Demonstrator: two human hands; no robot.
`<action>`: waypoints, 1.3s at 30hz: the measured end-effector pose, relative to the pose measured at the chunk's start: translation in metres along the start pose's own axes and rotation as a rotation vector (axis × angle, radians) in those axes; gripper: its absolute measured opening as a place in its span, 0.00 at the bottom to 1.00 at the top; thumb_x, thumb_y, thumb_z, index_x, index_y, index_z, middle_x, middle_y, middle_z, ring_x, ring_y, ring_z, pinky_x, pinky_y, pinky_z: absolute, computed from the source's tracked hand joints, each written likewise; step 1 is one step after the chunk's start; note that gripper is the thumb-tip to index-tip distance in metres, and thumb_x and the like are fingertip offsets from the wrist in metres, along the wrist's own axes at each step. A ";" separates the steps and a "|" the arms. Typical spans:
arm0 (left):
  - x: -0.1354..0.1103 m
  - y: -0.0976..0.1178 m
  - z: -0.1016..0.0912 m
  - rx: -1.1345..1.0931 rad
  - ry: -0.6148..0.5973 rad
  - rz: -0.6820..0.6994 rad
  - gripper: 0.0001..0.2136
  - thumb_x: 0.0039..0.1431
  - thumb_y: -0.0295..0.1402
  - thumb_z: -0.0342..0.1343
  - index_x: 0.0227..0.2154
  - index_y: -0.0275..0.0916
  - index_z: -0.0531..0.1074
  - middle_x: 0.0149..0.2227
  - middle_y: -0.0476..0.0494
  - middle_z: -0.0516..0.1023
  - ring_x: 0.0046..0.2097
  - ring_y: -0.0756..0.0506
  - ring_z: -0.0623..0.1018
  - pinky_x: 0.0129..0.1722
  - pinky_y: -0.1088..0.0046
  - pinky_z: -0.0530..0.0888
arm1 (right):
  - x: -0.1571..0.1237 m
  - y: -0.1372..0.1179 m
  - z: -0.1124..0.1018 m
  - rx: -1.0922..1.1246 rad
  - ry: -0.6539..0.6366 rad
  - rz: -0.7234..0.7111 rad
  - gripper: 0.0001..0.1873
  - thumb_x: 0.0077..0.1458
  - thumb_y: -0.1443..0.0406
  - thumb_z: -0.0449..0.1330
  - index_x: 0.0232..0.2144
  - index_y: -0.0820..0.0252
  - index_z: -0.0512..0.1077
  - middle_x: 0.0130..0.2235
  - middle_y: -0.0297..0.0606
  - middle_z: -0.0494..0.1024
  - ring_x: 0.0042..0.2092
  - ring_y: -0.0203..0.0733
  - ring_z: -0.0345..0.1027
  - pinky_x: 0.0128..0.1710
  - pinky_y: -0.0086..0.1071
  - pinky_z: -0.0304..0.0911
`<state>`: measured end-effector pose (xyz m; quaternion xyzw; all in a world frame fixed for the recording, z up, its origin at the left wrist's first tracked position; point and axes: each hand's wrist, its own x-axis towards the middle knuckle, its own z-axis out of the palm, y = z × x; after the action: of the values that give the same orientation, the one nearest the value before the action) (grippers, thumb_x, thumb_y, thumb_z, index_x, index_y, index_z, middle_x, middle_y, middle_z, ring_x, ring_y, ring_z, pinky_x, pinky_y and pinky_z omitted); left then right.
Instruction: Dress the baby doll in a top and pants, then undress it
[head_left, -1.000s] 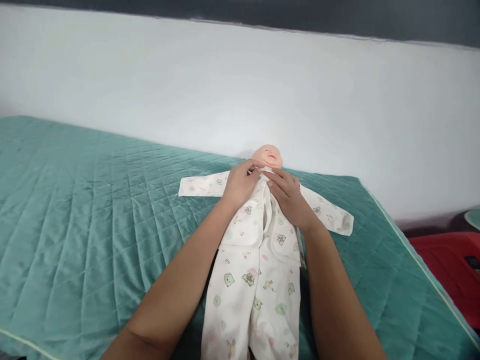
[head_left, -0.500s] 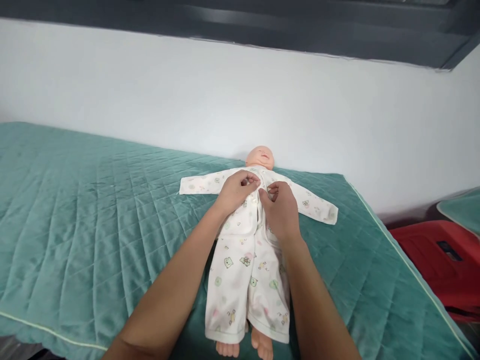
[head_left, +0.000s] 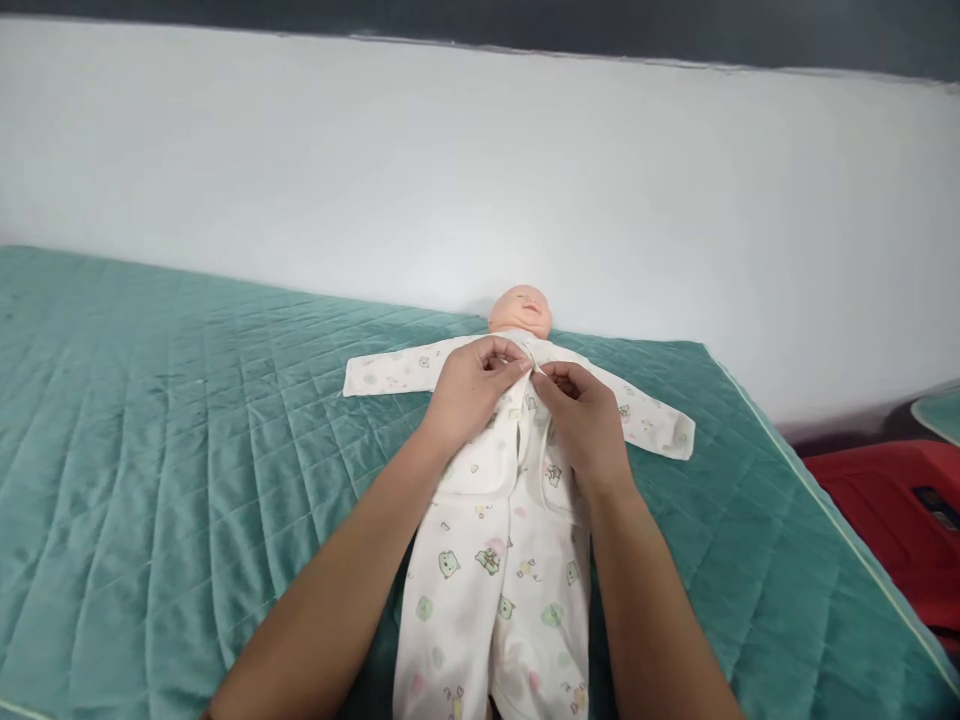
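Observation:
A baby doll (head_left: 519,310) lies on its back, dressed in a white printed jacket (head_left: 480,455) and matching trousers (head_left: 457,590). Its sleeves spread out to both sides. My left hand (head_left: 480,385) pinches one front edge of the jacket high on the chest. Close beside it, my right hand (head_left: 581,410) grips the other front edge between thumb and fingers. The fingertips of both hands nearly meet just below the doll's neck. Lower down, the jacket's front hangs apart over the trousers. Any fastener between my fingertips is too small to make out.
A green quilted cover (head_left: 187,440) spreads under the doll. Behind it rises a white wall (head_left: 420,180) with a dark ledge (head_left: 480,25) above. Off the cover's right edge stands a red plastic chair or stool (head_left: 885,520).
My hands have come closer together at the upper chest, and my right hand now grips the jacket's edge. The camera has moved nearer, so the doll's feet are out of view.

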<state>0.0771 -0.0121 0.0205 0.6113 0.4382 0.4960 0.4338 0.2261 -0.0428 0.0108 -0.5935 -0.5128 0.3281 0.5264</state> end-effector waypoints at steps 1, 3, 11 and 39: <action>0.000 0.000 0.002 -0.003 0.004 0.004 0.06 0.56 0.37 0.61 0.32 0.39 0.77 0.31 0.48 0.78 0.32 0.50 0.73 0.34 0.73 0.68 | 0.000 -0.001 -0.001 0.060 -0.013 0.018 0.09 0.53 0.56 0.64 0.33 0.55 0.77 0.33 0.33 0.79 0.36 0.41 0.69 0.38 0.35 0.63; 0.000 0.000 0.005 -0.007 0.003 -0.014 0.06 0.55 0.36 0.62 0.31 0.39 0.77 0.31 0.48 0.79 0.33 0.49 0.74 0.35 0.73 0.69 | 0.001 -0.001 -0.001 0.167 -0.042 0.029 0.10 0.52 0.56 0.66 0.34 0.55 0.79 0.36 0.34 0.80 0.39 0.43 0.72 0.41 0.36 0.65; 0.001 0.006 -0.006 -0.034 -0.081 -0.107 0.05 0.55 0.33 0.62 0.34 0.38 0.79 0.36 0.46 0.80 0.35 0.49 0.76 0.36 0.73 0.71 | -0.003 0.000 0.002 0.176 -0.031 0.005 0.12 0.51 0.57 0.67 0.37 0.55 0.80 0.37 0.35 0.82 0.41 0.44 0.74 0.45 0.39 0.67; -0.002 0.009 -0.013 -0.115 -0.170 -0.168 0.12 0.53 0.35 0.64 0.40 0.39 0.75 0.29 0.50 0.75 0.27 0.52 0.70 0.26 0.77 0.65 | -0.013 -0.012 0.009 -0.209 -0.121 -0.109 0.14 0.53 0.63 0.62 0.44 0.51 0.73 0.31 0.28 0.79 0.30 0.36 0.66 0.33 0.32 0.62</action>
<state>0.0649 -0.0148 0.0301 0.5865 0.4204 0.4286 0.5437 0.2109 -0.0535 0.0185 -0.5957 -0.6063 0.2790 0.4469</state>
